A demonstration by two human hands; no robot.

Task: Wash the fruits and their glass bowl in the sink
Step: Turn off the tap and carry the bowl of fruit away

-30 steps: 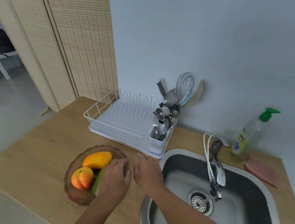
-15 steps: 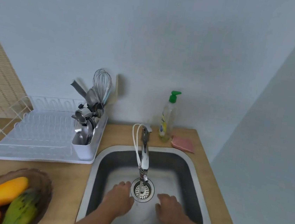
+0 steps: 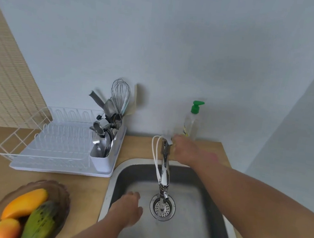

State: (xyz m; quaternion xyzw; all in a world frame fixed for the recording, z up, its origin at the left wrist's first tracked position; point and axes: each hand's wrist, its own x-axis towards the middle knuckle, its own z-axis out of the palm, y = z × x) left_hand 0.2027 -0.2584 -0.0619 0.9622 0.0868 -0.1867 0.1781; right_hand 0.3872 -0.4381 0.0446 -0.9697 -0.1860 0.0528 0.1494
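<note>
Your right hand (image 3: 185, 150) curls on the tap handle (image 3: 167, 140) at upper centre, while your relaxed, empty left hand (image 3: 125, 211) waits just left of the spout (image 3: 165, 176), nearer the fruits (image 3: 24, 213) at lower left.

Your left hand (image 3: 125, 210) hangs low in front of you, palm down, its fingers loosely curled together and holding nothing; its bare forearm runs back toward you and to the left. Your right hand (image 3: 184, 151) is stretched well beyond and to the right of the left one, arm nearly straight, the bare forearm crossing from the lower right. Its back faces up and its fingers (image 3: 177, 140) curl forward and leftward at the far end of the reach. Whether they grip anything is blurred, so that cannot be told.
</note>
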